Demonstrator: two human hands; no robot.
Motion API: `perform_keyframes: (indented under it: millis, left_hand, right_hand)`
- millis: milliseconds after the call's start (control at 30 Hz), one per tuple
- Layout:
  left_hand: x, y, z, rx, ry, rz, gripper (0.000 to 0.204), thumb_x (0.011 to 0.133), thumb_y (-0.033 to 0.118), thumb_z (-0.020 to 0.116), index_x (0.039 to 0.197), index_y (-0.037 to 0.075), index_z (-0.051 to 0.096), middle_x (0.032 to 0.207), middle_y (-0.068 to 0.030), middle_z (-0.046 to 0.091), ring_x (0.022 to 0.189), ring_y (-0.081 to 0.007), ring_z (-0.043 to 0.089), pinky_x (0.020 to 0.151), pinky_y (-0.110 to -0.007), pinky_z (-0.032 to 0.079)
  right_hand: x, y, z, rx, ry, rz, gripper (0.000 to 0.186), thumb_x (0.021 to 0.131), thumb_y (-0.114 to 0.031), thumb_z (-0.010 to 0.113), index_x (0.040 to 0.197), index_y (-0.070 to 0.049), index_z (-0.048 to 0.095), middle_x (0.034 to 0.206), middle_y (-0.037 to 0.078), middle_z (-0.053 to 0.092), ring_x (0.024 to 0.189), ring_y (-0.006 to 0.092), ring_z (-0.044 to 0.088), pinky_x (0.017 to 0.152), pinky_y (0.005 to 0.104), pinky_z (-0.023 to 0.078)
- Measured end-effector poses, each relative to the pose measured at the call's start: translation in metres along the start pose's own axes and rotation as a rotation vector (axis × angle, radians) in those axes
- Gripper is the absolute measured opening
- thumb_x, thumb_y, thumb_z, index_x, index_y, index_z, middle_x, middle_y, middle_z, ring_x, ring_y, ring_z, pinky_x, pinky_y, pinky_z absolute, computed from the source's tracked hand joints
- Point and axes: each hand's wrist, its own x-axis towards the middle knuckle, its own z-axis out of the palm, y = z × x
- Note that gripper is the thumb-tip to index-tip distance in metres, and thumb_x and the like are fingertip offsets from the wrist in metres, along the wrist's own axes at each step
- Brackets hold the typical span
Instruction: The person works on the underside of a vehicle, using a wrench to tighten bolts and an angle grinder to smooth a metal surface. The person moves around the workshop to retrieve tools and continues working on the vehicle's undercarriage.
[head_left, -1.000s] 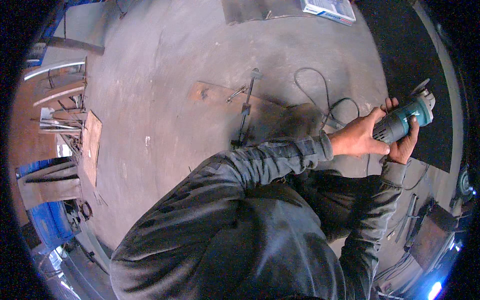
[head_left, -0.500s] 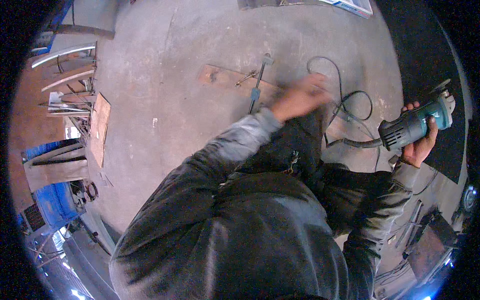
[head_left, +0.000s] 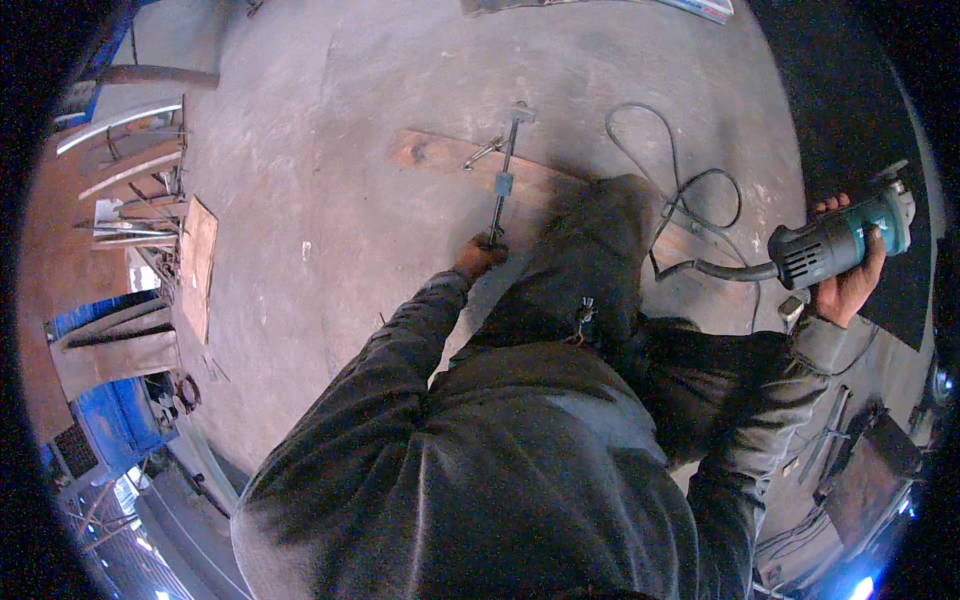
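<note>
My right hand (head_left: 850, 285) holds a teal and dark grey angle grinder (head_left: 845, 240) out to the right, gripping its body with the disc end up and away from me. A dark cord runs off its back end. At the middle, my left hand (head_left: 480, 258) is closed round the near end of a metal bar (head_left: 508, 150) with a block partway along and a crosspiece at its far end. That bar lies across a wooden plank (head_left: 425, 150) on the floor. Beside it on the plank rests a small metal tool (head_left: 485, 152), like locking pliers. My bent knee covers part of the plank.
The cord (head_left: 680, 185) loops on the concrete floor right of the plank. Wood and metal scraps (head_left: 140, 220) are stacked at the left, near a board (head_left: 198, 270) and a blue metal object (head_left: 120, 425). A dark panel (head_left: 840, 130) stands at the right behind the grinder.
My left hand has come down and left from over my knee and taken hold of the bar's near end. My right hand still holds the angle grinder in nearly the same place.
</note>
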Motion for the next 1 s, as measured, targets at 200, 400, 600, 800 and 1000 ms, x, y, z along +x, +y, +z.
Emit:
perform_keyframes:
  millis: [200, 400, 600, 800, 1000]
  left_hand:
    - [-0.063, 0.028, -0.040, -0.470, 0.425, 0.031, 0.027, 0.081, 0.025, 0.076, 0.095, 0.006, 0.062, 0.085, -0.0026, 0.063, 0.073, -0.0119, 0.058, 0.060, -0.028, 0.047]
    - [-0.116, 0.163, -0.104, -0.344, 0.416, 0.086, 0.025, 0.084, 0.030, 0.068, 0.086, 0.006, 0.066, 0.073, -0.0002, 0.059, 0.060, -0.0081, 0.051, 0.051, -0.025, 0.040]
    - [-0.117, 0.256, -0.125, -0.272, 0.318, 0.331, 0.025, 0.086, 0.029, 0.065, 0.091, 0.005, 0.063, 0.076, -0.0018, 0.061, 0.060, -0.0096, 0.055, 0.051, -0.025, 0.040]
    - [-0.118, 0.389, -0.099, -0.254, 0.059, 0.571, 0.017, 0.092, 0.018, 0.055, 0.102, 0.005, 0.057, 0.086, -0.0122, 0.068, 0.063, -0.0119, 0.061, 0.046, -0.023, 0.042]
    - [-0.130, 0.464, -0.056, -0.168, -0.106, 0.697, 0.006, 0.089, 0.011, 0.058, 0.091, 0.006, 0.055, 0.085, -0.0105, 0.070, 0.058, -0.0087, 0.060, 0.042, -0.021, 0.040]
  right_hand:
    - [-0.006, 0.000, 0.020, -0.029, 0.037, -0.008, 0.058, 0.090, -0.035, 0.059, 0.125, 0.010, 0.049, 0.117, 0.024, 0.060, 0.110, 0.0365, 0.057, 0.104, 0.0464, 0.042]
    - [-0.012, 0.001, 0.036, -0.100, 0.119, -0.042, 0.054, 0.092, -0.036, 0.057, 0.121, 0.010, 0.052, 0.109, 0.021, 0.063, 0.102, 0.0338, 0.060, 0.096, 0.0442, 0.047]
    - [-0.016, 0.007, 0.052, -0.168, 0.154, 0.056, 0.041, 0.089, -0.032, 0.062, 0.110, 0.002, 0.055, 0.098, 0.015, 0.066, 0.090, 0.0293, 0.065, 0.085, 0.0421, 0.053]
    - [-0.021, 0.039, 0.072, -0.548, 0.174, 0.006, 0.035, 0.082, -0.025, 0.068, 0.105, -0.001, 0.055, 0.088, 0.010, 0.065, 0.073, 0.0221, 0.065, 0.070, 0.0360, 0.055]
    - [-0.022, 0.064, 0.079, -0.796, 0.119, -0.006, 0.048, 0.074, -0.015, 0.074, 0.113, -0.002, 0.051, 0.091, 0.008, 0.059, 0.076, 0.0176, 0.061, 0.068, 0.0334, 0.051]
